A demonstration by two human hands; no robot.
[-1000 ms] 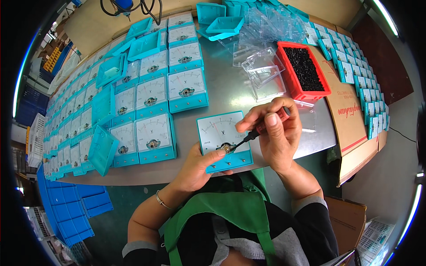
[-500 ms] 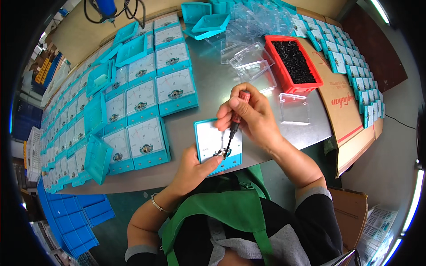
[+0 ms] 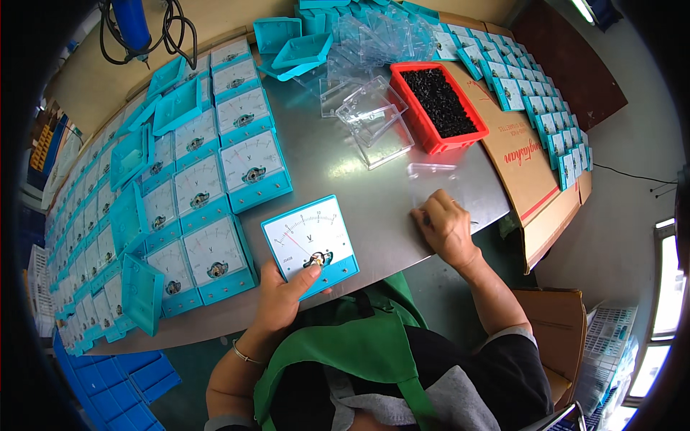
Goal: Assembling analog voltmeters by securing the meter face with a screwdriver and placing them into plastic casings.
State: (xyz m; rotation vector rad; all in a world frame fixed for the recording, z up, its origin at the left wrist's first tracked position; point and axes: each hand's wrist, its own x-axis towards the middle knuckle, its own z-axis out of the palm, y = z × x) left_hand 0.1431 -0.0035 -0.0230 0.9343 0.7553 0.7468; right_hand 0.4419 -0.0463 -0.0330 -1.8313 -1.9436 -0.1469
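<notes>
left hand (image 3: 279, 296), a bracelet (image 3: 246, 353) at its wrist: clamped on a square meter (image 3: 307, 235) with turquoise frame and white dial, the thumb lying on the front by the brass-coloured movement (image 3: 318, 259), other fingers behind. the meter is over the near edge of the metal table (image 3: 316, 165), dial upward, turned slightly askew; a thin red needle crosses the left part of its scale. right hand (image 3: 449, 231): well apart from the meter, at the near right part of the table, fingers curled together; whether they enclose anything cannot be told. a clear cover (image 3: 435, 179) lies just beyond these fingers. left: close rows of similar meters (image 3: 198, 188), some topped by open turquoise cases (image 3: 177, 108). far: a heap of transparent covers (image 3: 377, 37), with a few loose ones nearer. right of these stands a red bin (image 3: 454, 144) containing small black parts (image 3: 433, 100); farther right, a cardboard sheet (image 3: 519, 154) and more meters (image 3: 509, 93) in rows. near: a green apron (image 3: 341, 352) on the person.
</notes>
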